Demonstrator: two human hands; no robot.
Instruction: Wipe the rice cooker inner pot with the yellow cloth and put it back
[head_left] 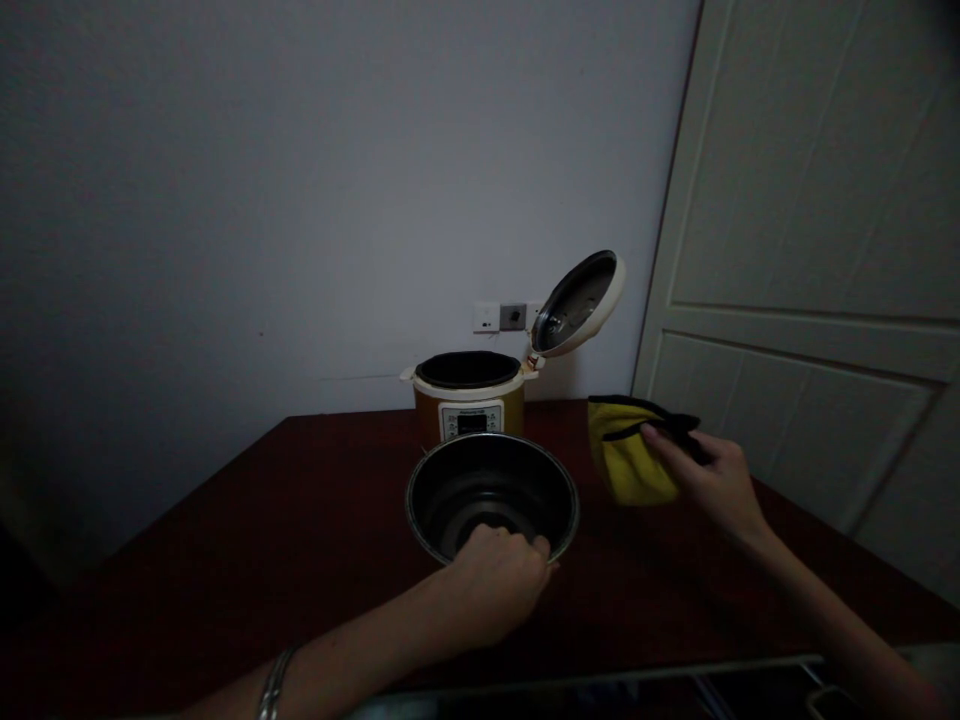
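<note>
My left hand [501,585] grips the near rim of a dark, round inner pot [487,480], its fingers curled over the edge. The pot is tilted so that its inside faces me. In my right hand [716,480] a yellow cloth with black edging [637,460] is pinched and hangs to the right of the pot. Behind the pot stands a white and gold electric pressure cooker [427,410] with a front control panel. Its round lid [581,305] is raised, tipped to the right on its hinge. The pot hides the cooker's lower front.
The dark red table [247,510] runs back to a pale wall [300,200]. Wall sockets [513,317] are behind the cooker. A panelled white door [810,250] rises along the right side. Things too dark to make out lie below the table's front edge.
</note>
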